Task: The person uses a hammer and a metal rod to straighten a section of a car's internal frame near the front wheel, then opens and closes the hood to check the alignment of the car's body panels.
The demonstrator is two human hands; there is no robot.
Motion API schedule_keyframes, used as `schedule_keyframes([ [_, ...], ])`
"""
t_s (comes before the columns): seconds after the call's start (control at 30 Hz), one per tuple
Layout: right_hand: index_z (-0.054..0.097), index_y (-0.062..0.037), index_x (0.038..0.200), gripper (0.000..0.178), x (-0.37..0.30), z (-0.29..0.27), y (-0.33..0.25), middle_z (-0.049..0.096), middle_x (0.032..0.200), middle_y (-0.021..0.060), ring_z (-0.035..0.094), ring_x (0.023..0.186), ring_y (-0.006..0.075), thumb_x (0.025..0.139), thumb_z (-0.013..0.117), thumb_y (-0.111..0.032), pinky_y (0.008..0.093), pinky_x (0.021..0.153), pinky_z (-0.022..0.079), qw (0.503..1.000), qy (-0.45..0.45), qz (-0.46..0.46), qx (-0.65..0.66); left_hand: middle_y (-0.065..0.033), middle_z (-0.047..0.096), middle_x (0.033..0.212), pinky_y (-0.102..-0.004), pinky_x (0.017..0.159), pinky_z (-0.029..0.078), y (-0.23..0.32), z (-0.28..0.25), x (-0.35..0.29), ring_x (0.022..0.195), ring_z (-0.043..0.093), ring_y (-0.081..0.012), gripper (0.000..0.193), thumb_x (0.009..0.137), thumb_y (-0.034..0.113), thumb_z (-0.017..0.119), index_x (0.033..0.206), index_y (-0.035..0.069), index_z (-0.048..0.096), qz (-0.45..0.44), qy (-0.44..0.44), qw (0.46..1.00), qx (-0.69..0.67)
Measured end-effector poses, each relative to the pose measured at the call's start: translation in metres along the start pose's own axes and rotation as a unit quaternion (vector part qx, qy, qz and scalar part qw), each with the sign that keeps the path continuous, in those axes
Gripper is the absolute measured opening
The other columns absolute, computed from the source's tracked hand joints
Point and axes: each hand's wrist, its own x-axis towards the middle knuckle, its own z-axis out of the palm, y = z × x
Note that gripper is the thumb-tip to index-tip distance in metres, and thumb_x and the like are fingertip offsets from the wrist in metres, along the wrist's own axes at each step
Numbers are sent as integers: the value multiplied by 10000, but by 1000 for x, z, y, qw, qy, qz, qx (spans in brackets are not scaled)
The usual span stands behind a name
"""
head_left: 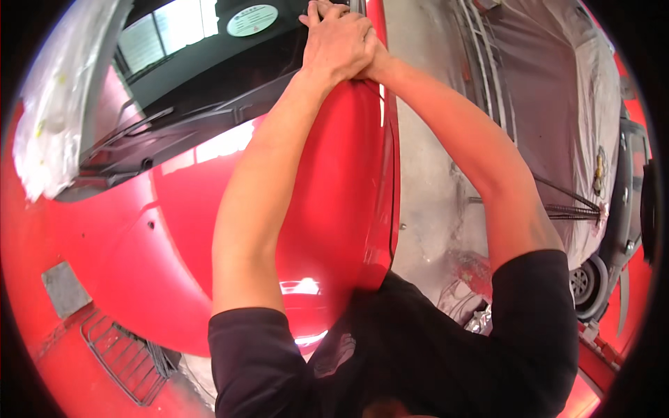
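Both arms reach far forward over a glossy red car hood [334, 181], up to the right lower corner of the dark windshield [272, 59]. My left hand [338, 43] lies across the right one, its fingers bent and close together. Mostly covered by it, my right hand [377, 61] rests by the red edge beside the glass, and its fingers are largely hidden. Whatever may be under the two hands cannot be made out. A round pale green sticker [252, 21] sits on the glass to their left.
Clear plastic sheeting [52, 125] hangs over the windshield's left side, near a black wiper [132, 132]. A vehicle under a grey cover [543, 104] stands at right, beyond the worn grey floor [425, 139]. A metal rack [125, 355] and a grey square plate [66, 289] are at lower left.
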Motion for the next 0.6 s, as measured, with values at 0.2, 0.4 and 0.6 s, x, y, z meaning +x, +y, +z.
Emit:
schedule_keyframes([
  [0.2,479,-81,1475,566,10,1,2,455,1493,175,409,1411,355,923,579,-158,506,1188,318,992,-13,57,110,-169,617,1295,-536,1116,334,13,-54,-65,1204,569,-359,306,908,125,574,1181,42,682,-138,38,986,-84],
  [0.4,605,30,1278,379,14,7,12,627,1272,229,578,1230,379,914,556,-65,437,1081,443,948,148,105,260,-149,575,1356,-582,1161,299,47,-103,-147,1350,456,-387,367,937,156,601,1295,80,622,-185,-111,973,77],
  [0.6,501,-46,1444,507,-43,-39,7,426,1524,197,400,1406,386,964,538,-203,477,1151,365,833,20,372,409,-137,537,1417,-578,1196,253,47,-99,-156,1401,412,-379,397,993,214,562,1376,108,583,-159,-126,971,128],
])
